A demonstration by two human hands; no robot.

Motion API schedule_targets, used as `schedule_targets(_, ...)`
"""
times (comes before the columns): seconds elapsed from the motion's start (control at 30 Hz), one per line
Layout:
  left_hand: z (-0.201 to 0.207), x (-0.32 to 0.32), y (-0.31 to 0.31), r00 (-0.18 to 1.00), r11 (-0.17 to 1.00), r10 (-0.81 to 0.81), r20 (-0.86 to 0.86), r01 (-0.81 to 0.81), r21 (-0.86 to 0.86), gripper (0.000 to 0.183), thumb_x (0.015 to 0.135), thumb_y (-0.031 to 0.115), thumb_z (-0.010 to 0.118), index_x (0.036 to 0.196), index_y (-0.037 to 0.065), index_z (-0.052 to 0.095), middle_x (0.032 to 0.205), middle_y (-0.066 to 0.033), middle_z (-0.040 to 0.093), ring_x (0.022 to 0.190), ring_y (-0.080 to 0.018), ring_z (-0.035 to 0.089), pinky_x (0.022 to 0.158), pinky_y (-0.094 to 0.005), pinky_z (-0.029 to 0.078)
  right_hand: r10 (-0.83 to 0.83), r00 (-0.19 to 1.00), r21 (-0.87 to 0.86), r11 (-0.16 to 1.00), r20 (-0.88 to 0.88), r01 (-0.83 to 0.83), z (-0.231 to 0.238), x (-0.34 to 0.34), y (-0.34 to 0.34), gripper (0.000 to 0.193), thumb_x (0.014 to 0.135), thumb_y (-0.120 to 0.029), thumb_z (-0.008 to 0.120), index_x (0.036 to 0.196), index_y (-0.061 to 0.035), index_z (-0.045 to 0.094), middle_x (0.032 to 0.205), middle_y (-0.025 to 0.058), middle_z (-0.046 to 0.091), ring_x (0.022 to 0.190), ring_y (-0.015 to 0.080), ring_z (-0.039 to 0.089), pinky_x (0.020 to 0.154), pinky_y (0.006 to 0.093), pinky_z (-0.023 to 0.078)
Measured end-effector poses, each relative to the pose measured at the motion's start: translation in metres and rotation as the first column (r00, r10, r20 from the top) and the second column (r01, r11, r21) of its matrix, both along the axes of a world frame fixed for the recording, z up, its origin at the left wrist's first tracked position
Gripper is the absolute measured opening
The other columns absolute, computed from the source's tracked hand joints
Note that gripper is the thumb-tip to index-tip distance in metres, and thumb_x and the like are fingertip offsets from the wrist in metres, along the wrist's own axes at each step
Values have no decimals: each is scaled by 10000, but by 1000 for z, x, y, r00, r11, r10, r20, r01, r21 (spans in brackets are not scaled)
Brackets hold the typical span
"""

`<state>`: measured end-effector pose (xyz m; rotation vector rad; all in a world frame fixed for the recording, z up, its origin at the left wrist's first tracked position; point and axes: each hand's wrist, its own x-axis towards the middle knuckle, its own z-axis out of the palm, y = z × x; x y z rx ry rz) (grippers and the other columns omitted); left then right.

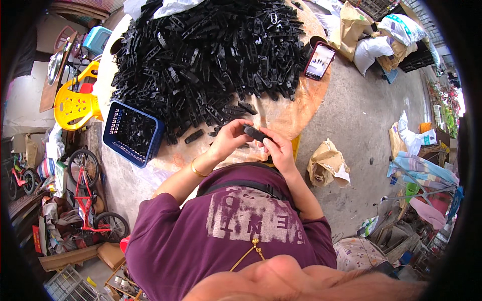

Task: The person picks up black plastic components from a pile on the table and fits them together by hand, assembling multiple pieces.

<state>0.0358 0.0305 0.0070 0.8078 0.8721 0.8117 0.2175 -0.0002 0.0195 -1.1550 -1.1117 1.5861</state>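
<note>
A small, long black plastic part (pixel 255 133) is held between my two hands, just above the near edge of the table. My left hand (pixel 232 138) pinches its left end, with a gold bangle round that wrist. The fingers of my right hand (pixel 279 148) close on its right end. Beyond my hands lies a large heap of similar black plastic parts (pixel 211 60) on the round table (pixel 288 113). One loose black part (pixel 194 136) rests left of my left hand. What exactly these parts are, I cannot tell.
A blue plastic basket (pixel 150 154) with black parts in it stands at the table's left edge, near a yellow chair (pixel 75 103). A phone (pixel 319 60) leans at the right edge. An open paper bag (pixel 327 164) sits on the floor at right; a red bicycle (pixel 86 200) stands left.
</note>
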Motion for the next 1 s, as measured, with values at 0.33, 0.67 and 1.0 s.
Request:
schedule_targets(0.33,15,-6,-5,976,994,-9,-216,32,101,324,799,-18,561,1112,-5,477,973,-46,571,861,-97,567,774,-236,476,-83,968,278,960,238,14,-2,-4,-3,262,801,-1,526,1057,34,571,872,124,623,683,139,595,599,237,468)
schedule_targets(0.67,15,-18,-9,995,991,-88,-43,92,97,350,791,-14,605,1120,-27,487,995,-68,586,918,-113,566,819,-244,472,-220,847,547,831,484,-97,19,-6,6,294,706,-74,641,986,5,594,764,122,594,732,232,599,694,281,462)
schedule_targets(1.0,-5,3,-16,950,940,-278,-141,300,165,373,796,-7,602,1149,-13,481,1063,-76,555,964,-138,548,834,-275,471,102,891,118,978,443,-171,4,26,-13,223,689,-131,686,875,-21,633,728,116,626,639,203,612,599,303,468)
